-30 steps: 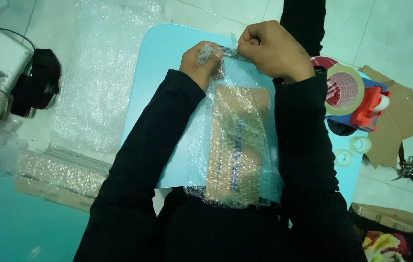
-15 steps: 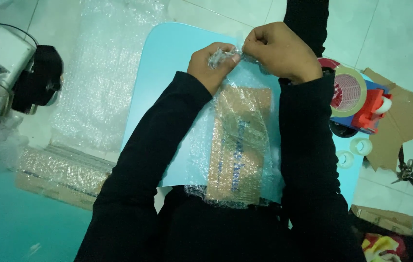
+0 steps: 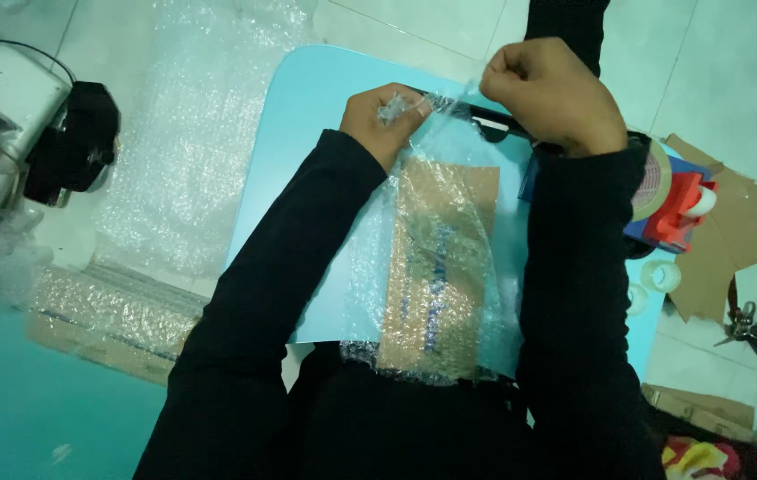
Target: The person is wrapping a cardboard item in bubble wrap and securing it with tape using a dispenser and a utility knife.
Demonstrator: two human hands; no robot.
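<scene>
A flat brown cardboard parcel wrapped in clear bubble wrap lies on a light blue table right in front of me. My left hand pinches the wrap's bunched far edge. My right hand is a closed fist a little to the right and above, gripping the same far edge of clear film, which stretches between the two hands. Both arms are in black sleeves. A dark object lies partly hidden under my right hand.
A tape dispenser with a brown tape roll sits at the table's right edge, over cardboard scraps. Scissors lie on the floor at right. A bubble wrap sheet and roll lie left, beside a black object.
My right hand has pulled away from the left, up and to the right, stretching the film between them. The left hand stays on the bunched edge.
</scene>
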